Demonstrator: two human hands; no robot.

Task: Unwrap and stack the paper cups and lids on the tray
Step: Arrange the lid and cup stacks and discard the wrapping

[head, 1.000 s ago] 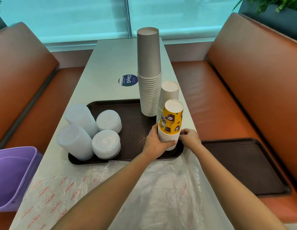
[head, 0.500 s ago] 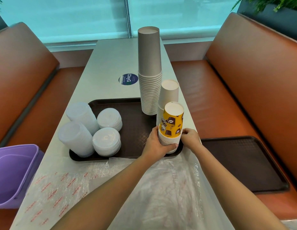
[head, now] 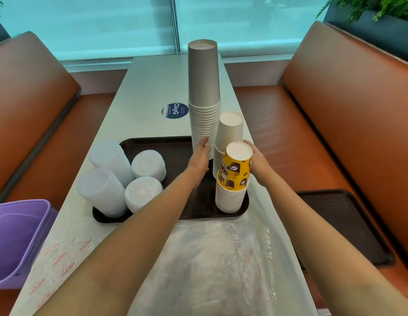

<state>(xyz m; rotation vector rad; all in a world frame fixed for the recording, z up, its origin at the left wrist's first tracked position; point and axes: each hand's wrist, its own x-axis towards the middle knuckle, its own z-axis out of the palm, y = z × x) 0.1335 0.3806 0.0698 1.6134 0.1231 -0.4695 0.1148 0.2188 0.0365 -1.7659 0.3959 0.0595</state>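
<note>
A dark brown tray (head: 175, 153) lies on the table. On its right side stand a tall grey cup stack (head: 203, 76), a shorter white cup stack (head: 230, 130) and a low stack topped by a yellow printed cup (head: 235, 173), all upside down. Several stacks of white lids (head: 107, 190) fill the tray's left side. My left hand (head: 201, 156) reaches forward with straight fingers touching the foot of the grey stack. My right hand (head: 256, 159) is at the right of the yellow stack, its fingers extending behind it towards the white stack and partly hidden.
Crumpled clear plastic wrap (head: 209, 258) covers the near end of the table (head: 152, 87). A purple bin (head: 15, 236) stands at the lower left. A second brown tray (head: 342, 224) lies on the orange bench to the right.
Both hands have let go of the yellow stack's base and moved forward. The left now touches the grey stack and the right sits beside the yellow cup's top.
</note>
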